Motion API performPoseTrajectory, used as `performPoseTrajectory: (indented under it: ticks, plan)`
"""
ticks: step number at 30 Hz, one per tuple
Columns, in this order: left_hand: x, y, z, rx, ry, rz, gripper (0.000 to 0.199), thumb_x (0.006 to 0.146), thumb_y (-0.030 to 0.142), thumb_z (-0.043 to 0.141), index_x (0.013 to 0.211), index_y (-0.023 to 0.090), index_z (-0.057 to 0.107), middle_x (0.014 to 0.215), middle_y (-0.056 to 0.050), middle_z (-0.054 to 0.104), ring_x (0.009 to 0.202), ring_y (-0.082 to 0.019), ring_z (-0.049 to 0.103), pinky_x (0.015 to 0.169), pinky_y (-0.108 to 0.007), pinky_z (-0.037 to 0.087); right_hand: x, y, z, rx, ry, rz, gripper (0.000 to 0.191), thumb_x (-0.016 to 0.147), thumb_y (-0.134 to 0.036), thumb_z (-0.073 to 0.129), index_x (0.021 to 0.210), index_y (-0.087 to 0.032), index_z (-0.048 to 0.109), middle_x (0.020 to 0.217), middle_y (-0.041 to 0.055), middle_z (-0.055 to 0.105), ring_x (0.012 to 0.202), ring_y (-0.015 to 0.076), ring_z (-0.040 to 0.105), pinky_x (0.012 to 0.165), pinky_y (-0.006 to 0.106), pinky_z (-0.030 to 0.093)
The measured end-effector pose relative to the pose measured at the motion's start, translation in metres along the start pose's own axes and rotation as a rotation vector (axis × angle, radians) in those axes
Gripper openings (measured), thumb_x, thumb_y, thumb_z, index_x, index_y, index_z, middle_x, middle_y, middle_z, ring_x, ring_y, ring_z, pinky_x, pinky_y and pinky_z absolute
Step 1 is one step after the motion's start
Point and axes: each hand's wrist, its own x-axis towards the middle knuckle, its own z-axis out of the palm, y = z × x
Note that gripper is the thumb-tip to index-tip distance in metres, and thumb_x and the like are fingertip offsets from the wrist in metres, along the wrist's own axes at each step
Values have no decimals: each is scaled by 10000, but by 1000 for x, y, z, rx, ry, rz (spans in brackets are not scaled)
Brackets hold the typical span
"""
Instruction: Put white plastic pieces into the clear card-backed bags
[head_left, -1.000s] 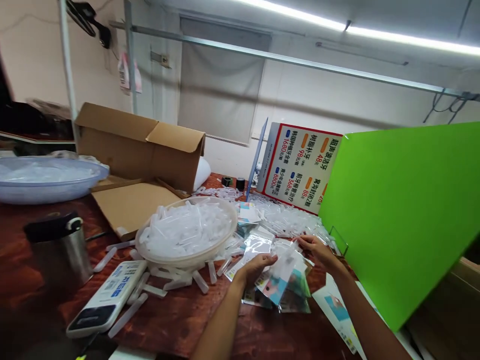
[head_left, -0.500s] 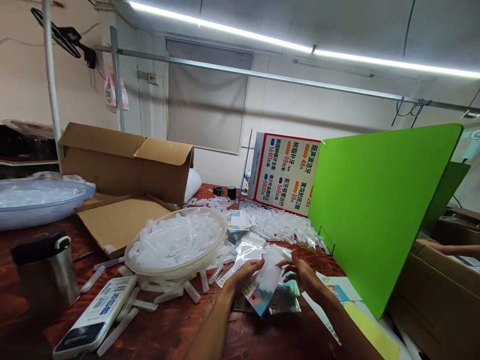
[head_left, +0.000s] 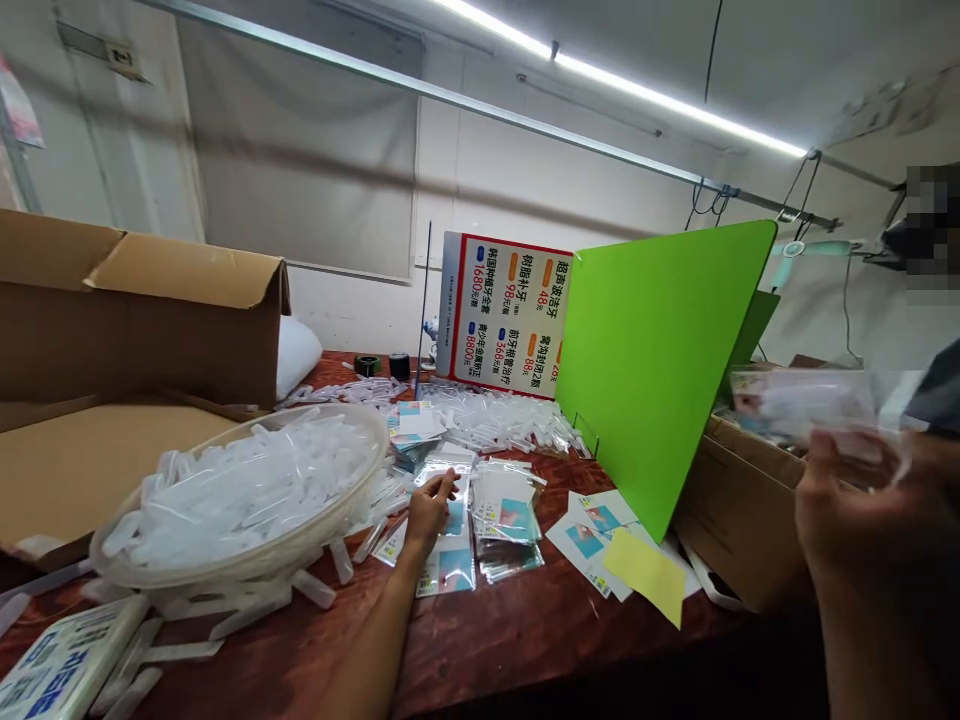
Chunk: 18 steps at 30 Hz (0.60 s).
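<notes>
My left hand [head_left: 429, 512] is over a stack of clear plastic bags with printed cards [head_left: 454, 570], its fingers closed at the edge of the top bag. Far out at the right, above a cardboard box, my right hand [head_left: 844, 510] is closed on a clear bag [head_left: 806, 395], blurred by motion; pale pieces seem to be inside it. A second pile of carded bags [head_left: 510, 515] lies just right of my left hand. Behind the left hand is another stack of printed cards [head_left: 414, 425].
A round basket [head_left: 97, 545] heaped with translucent plastic pieces [head_left: 255, 490] stands at left; more pieces [head_left: 510, 420] lie behind. A green board [head_left: 660, 350] divides the table from a cardboard box [head_left: 750, 530]. Loose cards and a yellow sheet [head_left: 646, 575] lie in front. A co-worker's dark sleeve [head_left: 941, 390] shows at right.
The view has turned right. My hands, earlier together around a bag of pale pieces, are now apart: the right has swung to the box with a bag, the left is on the stack.
</notes>
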Motion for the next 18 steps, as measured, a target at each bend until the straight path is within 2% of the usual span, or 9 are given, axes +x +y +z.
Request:
performPoseTrajectory:
  ticks: [2,5,6,8,11,13,15,18]
  plan:
    - [-4,-1,5,128,-54,103,522,728,652,617,845,156,731,809,-72,693,720,-195,606,604,-274,455,19,29,9,-174,-43,7,464,891,-378,566,1226,-58,600,1089,255,656,934,324,632,746,406,434]
    - [-9,-3,11,233,-121,220,402,752,572,622,805,185,719,900,-82,706,887,-237,624,782,-327,487,12,57,15,-290,-246,-65,422,888,-338,512,1205,-87,636,984,217,694,792,288,623,639,378,378]
    - [-9,-4,11,247,-139,226,389,757,558,617,820,187,716,925,-87,700,898,-242,625,798,-338,489,3,61,15,-286,-254,-104,403,891,-331,477,1170,-99,653,957,200,697,757,279,613,628,372,371]
    - [-10,-7,12,273,-160,224,397,743,538,634,902,183,714,1004,-103,687,935,-253,623,833,-358,488,-16,59,11,-228,-186,-181,354,882,-302,429,1029,-123,696,900,170,699,726,271,602,622,361,378]
    - [-10,-12,11,325,-165,232,496,670,494,716,1042,167,688,1113,-126,666,1007,-274,607,913,-383,457,-43,32,10,-56,-135,-234,284,856,-251,437,903,-146,697,880,139,698,763,258,617,660,344,420]
    - [-10,-13,10,349,-201,212,505,657,450,724,1064,156,674,1059,-117,681,948,-261,618,884,-367,453,-60,2,21,101,-211,-235,250,854,-245,454,898,-154,684,899,120,696,787,240,625,705,333,445]
    - [-10,-14,10,350,-252,168,448,701,413,663,1065,152,664,930,-82,688,833,-227,621,799,-333,453,-78,-29,44,261,-381,-224,243,870,-258,452,898,-163,674,914,111,699,786,223,628,736,323,458]
    - [-8,-13,9,317,-261,117,401,737,377,572,1058,150,652,785,-37,653,740,-200,600,722,-303,427,-111,-64,100,360,-737,-168,254,890,-232,426,908,-184,674,955,100,711,809,210,640,753,303,458]
